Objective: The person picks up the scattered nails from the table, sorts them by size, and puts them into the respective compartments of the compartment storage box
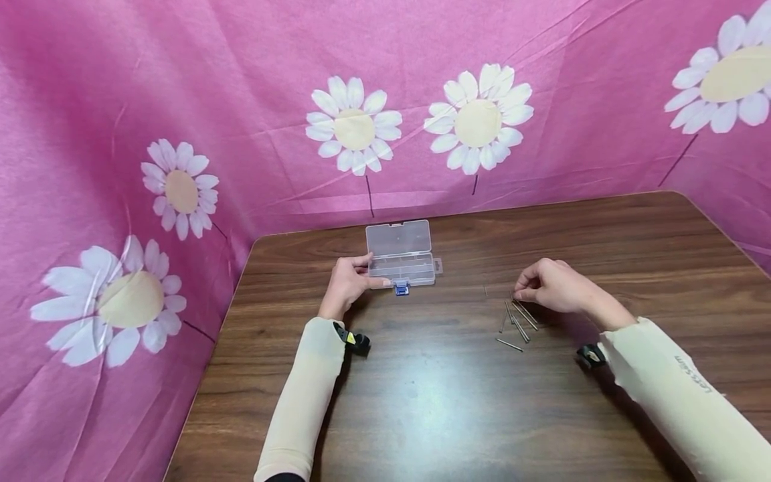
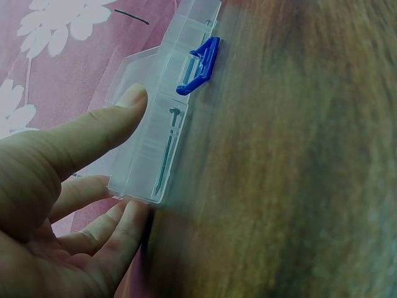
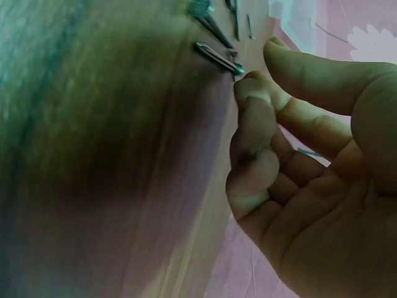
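Note:
A clear plastic compartment box [image 1: 400, 271] stands on the table with its lid [image 1: 399, 237] raised at the back. My left hand [image 1: 347, 281] grips its left end, thumb along the front and fingers at the side. A blue latch [image 2: 201, 68] hangs from the front edge. Through the wall a nail [image 2: 166, 152] shows lying in a compartment. To the right, several nails [image 1: 519, 329] lie in a loose pile. My right hand [image 1: 554, 286] is over the back of this pile, its fingers curled and fingertips by a nail [image 3: 217, 58]. Whether it pinches a nail is unclear.
A thin small nail [image 1: 485, 290] lies apart between the box and the pile. Another nail [image 1: 508, 345] is at the pile's front. The brown wooden table [image 1: 421, 402] backs onto a pink flowered curtain [image 1: 259, 134].

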{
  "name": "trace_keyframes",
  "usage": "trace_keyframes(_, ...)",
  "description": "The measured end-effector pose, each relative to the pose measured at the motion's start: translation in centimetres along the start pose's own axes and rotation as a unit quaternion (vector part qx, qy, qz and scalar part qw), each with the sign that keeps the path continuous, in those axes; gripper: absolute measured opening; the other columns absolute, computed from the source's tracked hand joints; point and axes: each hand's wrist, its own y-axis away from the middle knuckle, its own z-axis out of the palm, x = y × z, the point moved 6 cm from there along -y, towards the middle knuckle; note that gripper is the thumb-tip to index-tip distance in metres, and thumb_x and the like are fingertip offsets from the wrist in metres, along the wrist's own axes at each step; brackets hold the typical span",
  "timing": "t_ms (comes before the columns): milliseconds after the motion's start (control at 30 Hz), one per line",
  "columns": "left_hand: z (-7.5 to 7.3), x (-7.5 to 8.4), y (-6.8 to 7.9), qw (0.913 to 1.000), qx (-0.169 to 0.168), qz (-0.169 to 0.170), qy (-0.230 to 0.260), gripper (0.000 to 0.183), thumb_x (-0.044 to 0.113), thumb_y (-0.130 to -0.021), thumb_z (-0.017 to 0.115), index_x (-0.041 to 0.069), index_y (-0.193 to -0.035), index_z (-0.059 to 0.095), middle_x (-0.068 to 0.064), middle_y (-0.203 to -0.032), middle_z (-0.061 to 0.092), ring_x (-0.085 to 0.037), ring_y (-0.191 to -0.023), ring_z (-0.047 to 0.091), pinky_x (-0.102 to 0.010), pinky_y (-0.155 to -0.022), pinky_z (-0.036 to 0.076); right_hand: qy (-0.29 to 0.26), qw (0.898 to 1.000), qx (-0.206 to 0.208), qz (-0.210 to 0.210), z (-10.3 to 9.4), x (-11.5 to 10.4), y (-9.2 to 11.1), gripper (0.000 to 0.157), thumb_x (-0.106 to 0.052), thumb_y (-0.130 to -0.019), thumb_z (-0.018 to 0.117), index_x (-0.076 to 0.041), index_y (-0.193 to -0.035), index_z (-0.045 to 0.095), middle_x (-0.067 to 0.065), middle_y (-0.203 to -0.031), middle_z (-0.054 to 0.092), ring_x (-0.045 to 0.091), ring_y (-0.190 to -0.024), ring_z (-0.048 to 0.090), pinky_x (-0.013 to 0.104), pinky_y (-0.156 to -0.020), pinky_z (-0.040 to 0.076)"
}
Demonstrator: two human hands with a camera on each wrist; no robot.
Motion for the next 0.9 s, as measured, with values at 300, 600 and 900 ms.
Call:
trace_keyframes(300,0.0,0.1,-0.1,1.0,0.0,0.005,-0.005,0.079,0.007,-0.064,0.096,0.009,-0.135,0.063,-0.014,-0.129,0.065,-0.021,-0.108,0.064,-0.029,-0.084,0.054,0.026,0.999,-0.003,0.03,0.9,0.4,-0.7,0.02,-0.018,-0.086,0.079,-0.019,-0.07,0.068,-0.012,-0.065,0.057,0.011,-0.065,0.051,0.038,-0.07,0.045)
trace_keyframes(600,0.0,0.0,0.0,1.0,-0.003,0.001,0.003,0.079,0.006,-0.064,0.096,0.008,-0.136,0.063,-0.014,-0.129,0.065,-0.02,-0.107,0.065,-0.027,-0.082,0.054,0.005,0.999,-0.032,0.018,0.8,0.5,-0.9,0.016,-0.006,-0.088,0.069,-0.015,-0.074,0.067,-0.009,-0.075,0.063,0.012,-0.068,0.052,0.036,-0.069,0.045)
trace_keyframes(900,0.0,-0.1,0.1,1.0,-0.003,0.0,-0.002,0.079,0.006,-0.064,0.096,0.008,-0.136,0.063,-0.014,-0.128,0.066,-0.019,-0.106,0.064,-0.026,-0.08,0.054,-0.117,0.992,-0.03,0.041,0.3,1.5,-0.7,0.013,0.006,-0.084,0.061,-0.005,-0.084,0.067,0.001,-0.073,0.064,0.012,-0.062,0.052,0.027,-0.055,0.042)
